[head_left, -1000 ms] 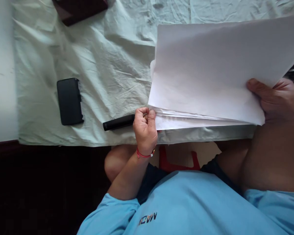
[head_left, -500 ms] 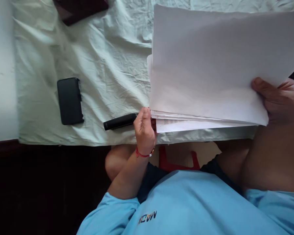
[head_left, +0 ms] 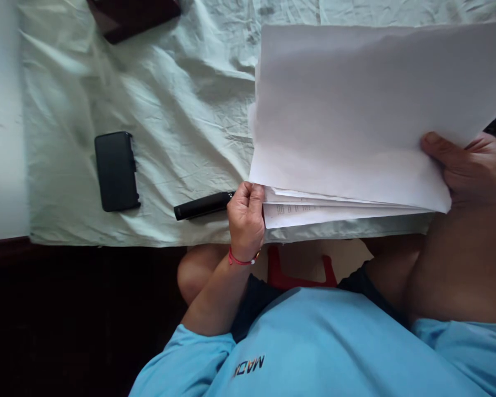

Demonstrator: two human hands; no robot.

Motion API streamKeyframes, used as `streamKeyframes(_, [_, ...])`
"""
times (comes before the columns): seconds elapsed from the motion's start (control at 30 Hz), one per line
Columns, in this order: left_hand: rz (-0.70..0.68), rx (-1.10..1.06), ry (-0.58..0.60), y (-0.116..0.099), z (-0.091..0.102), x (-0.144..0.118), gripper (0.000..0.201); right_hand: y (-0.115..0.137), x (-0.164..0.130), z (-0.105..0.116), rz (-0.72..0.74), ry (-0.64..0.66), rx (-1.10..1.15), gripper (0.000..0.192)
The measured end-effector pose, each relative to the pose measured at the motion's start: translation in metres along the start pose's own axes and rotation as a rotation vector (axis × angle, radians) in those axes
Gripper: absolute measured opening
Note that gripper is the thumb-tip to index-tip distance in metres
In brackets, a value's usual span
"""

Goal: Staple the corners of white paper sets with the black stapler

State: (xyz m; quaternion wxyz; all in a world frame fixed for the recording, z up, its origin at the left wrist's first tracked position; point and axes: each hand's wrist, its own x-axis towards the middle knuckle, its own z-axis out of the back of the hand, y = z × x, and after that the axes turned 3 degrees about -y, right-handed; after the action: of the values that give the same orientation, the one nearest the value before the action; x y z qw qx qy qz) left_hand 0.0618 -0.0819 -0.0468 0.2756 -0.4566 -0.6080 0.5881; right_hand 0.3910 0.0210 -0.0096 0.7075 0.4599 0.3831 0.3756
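A stack of white paper sheets spreads over the right half of the table, its near edges fanned slightly apart. Printed text shows on a lower sheet. My right hand grips the stack at its right near corner, thumb on top and the fingers hidden beneath. At the near left corner, my left hand pinches sheets between thumb and fingers; how many, I cannot tell. Just left of that hand lies a slim black object, perhaps a stapler, its right end partly hidden behind my fingers.
A black rectangular case lies on the pale green tablecloth to the left. A dark red box-like object is at the far left. The table's front edge runs just before my lap, above a red stool.
My left thumb has come over the sheets' corner and closed in a pinch. The top sheet's near left corner has shifted, and the near edges are fanned wider. My right hand stays nearly still.
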Motion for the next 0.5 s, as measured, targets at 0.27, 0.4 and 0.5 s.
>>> streamKeyframes(0.27, [0.055, -0.164, -0.014, -0.010, -0.010, -0.002, 0.044, -0.001, 0.001, 0.003, -0.013, -0.021, -0.001, 0.055])
streamKeyframes(0.4, [0.055, -0.107, 0.015, -0.010, -0.008, -0.001, 0.038, -0.002, 0.002, 0.009, -0.044, -0.047, -0.084, 0.053])
streamKeyframes(0.5, [0.042, -0.013, 0.033, -0.007, -0.003, 0.000, 0.035, -0.003, 0.002, 0.011, -0.042, -0.020, -0.089, 0.051])
